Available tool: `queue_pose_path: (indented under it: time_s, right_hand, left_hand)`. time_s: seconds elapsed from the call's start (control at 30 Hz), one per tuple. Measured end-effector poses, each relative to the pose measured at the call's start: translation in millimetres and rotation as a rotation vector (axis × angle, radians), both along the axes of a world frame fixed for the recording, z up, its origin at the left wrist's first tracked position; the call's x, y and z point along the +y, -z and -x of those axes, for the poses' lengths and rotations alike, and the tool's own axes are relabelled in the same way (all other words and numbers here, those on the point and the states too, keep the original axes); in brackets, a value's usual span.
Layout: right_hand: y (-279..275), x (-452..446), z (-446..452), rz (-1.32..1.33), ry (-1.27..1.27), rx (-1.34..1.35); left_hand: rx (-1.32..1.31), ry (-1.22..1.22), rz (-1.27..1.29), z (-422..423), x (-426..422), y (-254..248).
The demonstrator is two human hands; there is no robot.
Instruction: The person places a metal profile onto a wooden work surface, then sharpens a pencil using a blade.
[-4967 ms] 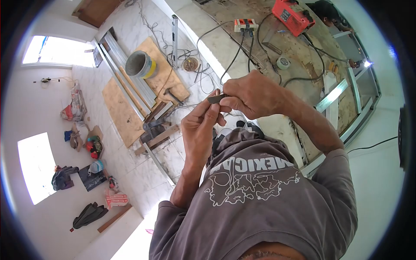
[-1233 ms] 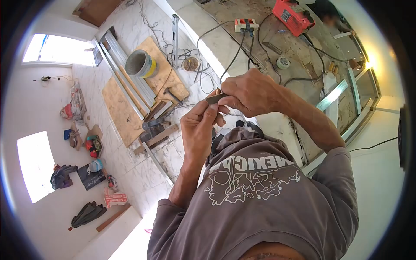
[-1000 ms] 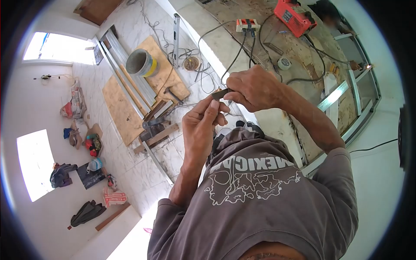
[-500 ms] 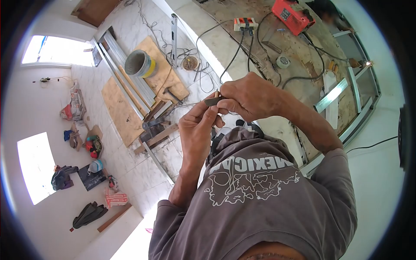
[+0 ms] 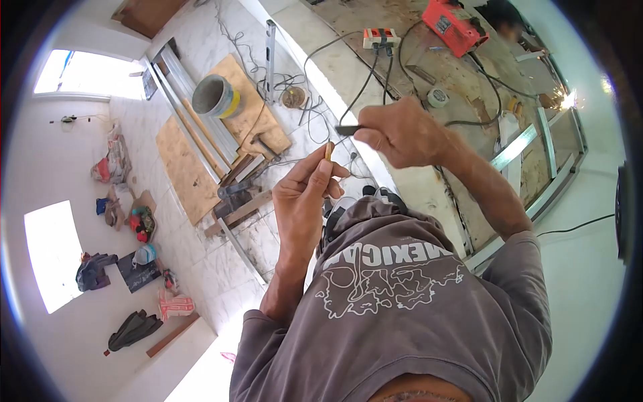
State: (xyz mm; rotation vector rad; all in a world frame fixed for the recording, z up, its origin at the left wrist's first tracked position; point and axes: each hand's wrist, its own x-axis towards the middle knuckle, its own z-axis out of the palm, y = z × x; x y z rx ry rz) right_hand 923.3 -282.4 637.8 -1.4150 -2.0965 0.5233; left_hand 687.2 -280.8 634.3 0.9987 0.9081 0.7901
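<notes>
A short yellowish pencil-like stick (image 5: 329,151) with a dark tip stands upright in the pinch of my left hand (image 5: 305,194). Up and to the right, my right hand (image 5: 402,134) is closed round a dark flat blade (image 5: 347,130) that points left. The blade is apart from the stick, a little above its tip. How the blade's other end looks is hidden inside my right fist.
Bucket (image 5: 216,97) and hammer (image 5: 266,145) lie on a plywood sheet (image 5: 189,175). A red machine (image 5: 453,27), power strip (image 5: 380,38) and cables sit on the raised surface. At upper right, a co-worker's hand (image 5: 542,100) is beside bright sparks at a metal frame (image 5: 549,142).
My right hand has moved up and right, taking the blade off the stick. My left hand has shifted slightly, so more of the stick shows. The sparks at the frame have grown.
</notes>
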Motion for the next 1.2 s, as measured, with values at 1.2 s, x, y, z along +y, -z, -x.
queue_pose_path:
  time_s: [1.2]
  right_hand:
    - [9,0,20,-0.073,-0.129,-0.074]
  left_hand:
    - [0.004,0.062,-0.038,-3,-1,2]
